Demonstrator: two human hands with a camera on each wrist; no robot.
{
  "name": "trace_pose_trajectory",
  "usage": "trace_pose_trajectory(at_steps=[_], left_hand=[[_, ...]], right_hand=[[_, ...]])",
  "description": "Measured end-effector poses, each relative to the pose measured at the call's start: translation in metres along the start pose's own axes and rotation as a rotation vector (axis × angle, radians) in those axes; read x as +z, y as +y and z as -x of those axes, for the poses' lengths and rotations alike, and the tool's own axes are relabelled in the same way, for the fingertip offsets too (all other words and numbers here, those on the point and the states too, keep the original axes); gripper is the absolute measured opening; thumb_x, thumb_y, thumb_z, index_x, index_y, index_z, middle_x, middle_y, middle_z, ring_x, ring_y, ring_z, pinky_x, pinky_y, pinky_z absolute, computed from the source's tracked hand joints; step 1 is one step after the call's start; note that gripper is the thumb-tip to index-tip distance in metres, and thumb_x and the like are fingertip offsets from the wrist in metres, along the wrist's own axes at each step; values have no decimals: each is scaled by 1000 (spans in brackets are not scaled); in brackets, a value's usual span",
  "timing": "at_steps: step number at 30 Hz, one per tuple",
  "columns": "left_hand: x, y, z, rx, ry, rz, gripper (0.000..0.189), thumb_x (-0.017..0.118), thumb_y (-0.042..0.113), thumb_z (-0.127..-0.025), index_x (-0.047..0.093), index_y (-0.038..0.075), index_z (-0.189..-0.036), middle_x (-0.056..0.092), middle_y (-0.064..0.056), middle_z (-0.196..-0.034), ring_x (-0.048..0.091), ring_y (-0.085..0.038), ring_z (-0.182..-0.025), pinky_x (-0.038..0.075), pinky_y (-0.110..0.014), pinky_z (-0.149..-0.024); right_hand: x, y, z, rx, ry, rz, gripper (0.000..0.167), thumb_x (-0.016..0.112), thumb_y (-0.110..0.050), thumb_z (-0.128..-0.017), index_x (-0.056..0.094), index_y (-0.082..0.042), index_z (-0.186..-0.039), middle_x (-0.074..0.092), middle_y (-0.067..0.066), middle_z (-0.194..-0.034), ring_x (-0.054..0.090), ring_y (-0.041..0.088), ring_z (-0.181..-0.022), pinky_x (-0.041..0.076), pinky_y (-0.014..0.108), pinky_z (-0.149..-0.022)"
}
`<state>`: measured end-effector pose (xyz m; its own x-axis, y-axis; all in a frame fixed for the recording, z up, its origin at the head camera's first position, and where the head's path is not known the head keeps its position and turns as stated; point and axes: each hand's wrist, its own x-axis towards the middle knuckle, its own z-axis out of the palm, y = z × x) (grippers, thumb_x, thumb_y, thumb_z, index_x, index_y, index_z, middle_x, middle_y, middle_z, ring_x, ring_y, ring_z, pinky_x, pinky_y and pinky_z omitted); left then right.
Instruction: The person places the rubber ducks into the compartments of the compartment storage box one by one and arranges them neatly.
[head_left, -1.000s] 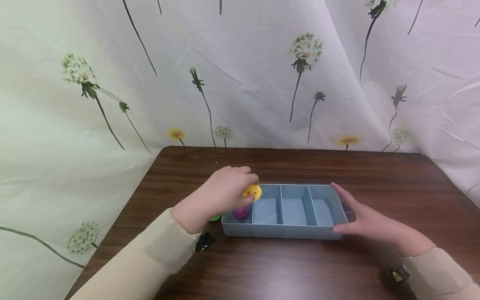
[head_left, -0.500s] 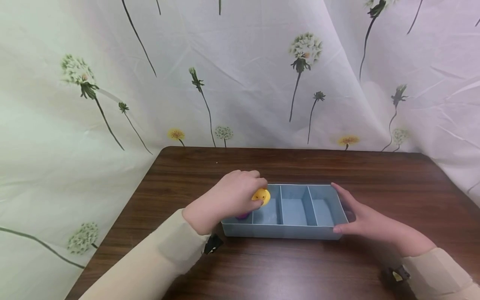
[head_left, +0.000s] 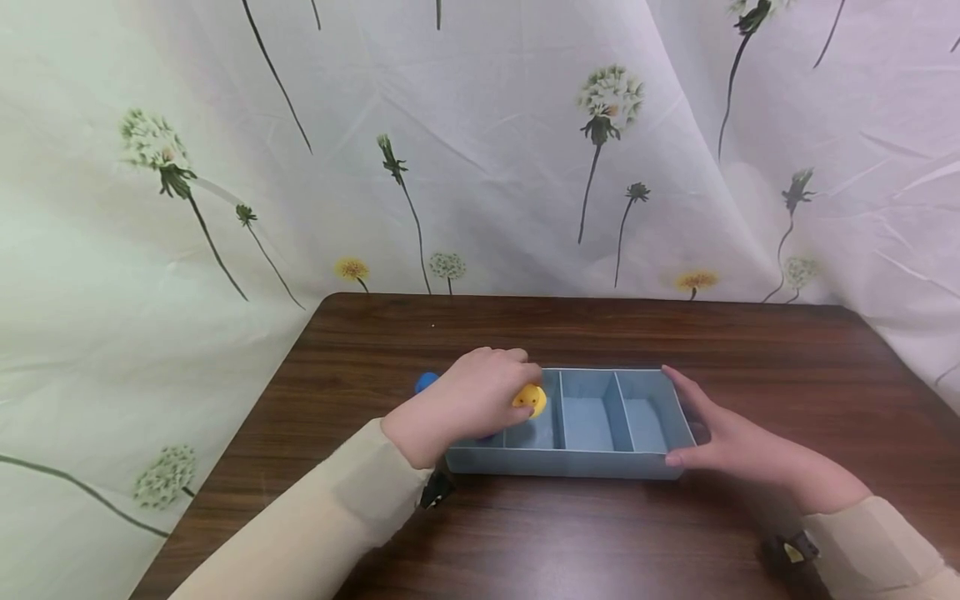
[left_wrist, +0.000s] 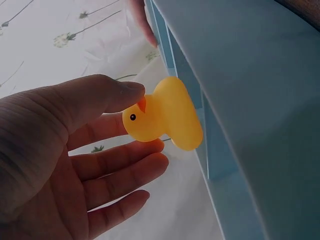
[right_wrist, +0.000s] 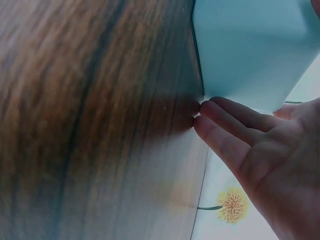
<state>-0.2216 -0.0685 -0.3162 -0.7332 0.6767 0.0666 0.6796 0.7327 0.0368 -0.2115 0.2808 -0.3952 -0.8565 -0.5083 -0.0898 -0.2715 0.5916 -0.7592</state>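
A yellow rubber duck [head_left: 534, 401] is pinched between the thumb and fingers of my left hand [head_left: 480, 387]. In the left wrist view the duck [left_wrist: 177, 117] shows its orange beak and one eye, near the tray's rim. Below it is the pale blue divided tray [head_left: 566, 464], with the duck above its second compartment from the left. My right hand [head_left: 738, 442] holds the tray's right end, thumb at the front corner and a finger at the back corner. The right wrist view shows fingertips of that hand [right_wrist: 270, 150] low against the tray and tabletop.
A round blue object [head_left: 427, 381] lies behind my left wrist, partly covered. The tray's leftmost compartment is mostly hidden by that hand. Dark wooden tabletop [head_left: 585, 533] surrounds the tray, and a flower-printed white cloth [head_left: 510, 167] hangs behind the table.
My left hand has carried the duck rightward and slightly down, from above the leftmost compartment to the second. The blue object has come into sight; a purple toy is now covered. The right hand stays put.
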Motion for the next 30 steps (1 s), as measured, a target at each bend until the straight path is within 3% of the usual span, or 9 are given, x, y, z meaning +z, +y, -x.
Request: trace_pose_trajectory(at_steps=[14, 30], left_hand=[[8, 2, -4, -16, -37, 19, 22, 73, 26, -88, 72, 16, -108, 54, 7, -84, 50, -10, -72, 44, -32, -75], [19, 6, -9, -1, -47, 12, 23, 74, 26, -87, 73, 14, -107, 57, 6, -84, 50, -10, -70, 44, -29, -71]], right_hand=[[1, -2, 0, -7, 9, 7, 106, 76, -29, -86, -1, -27, -159, 20, 33, -153, 35, 56, -132, 37, 65, -97], [1, -3, 1, -6, 1, -6, 105, 76, -28, -87, -1, -24, -159, 19, 34, -153, 32, 58, -132, 35, 66, -97]])
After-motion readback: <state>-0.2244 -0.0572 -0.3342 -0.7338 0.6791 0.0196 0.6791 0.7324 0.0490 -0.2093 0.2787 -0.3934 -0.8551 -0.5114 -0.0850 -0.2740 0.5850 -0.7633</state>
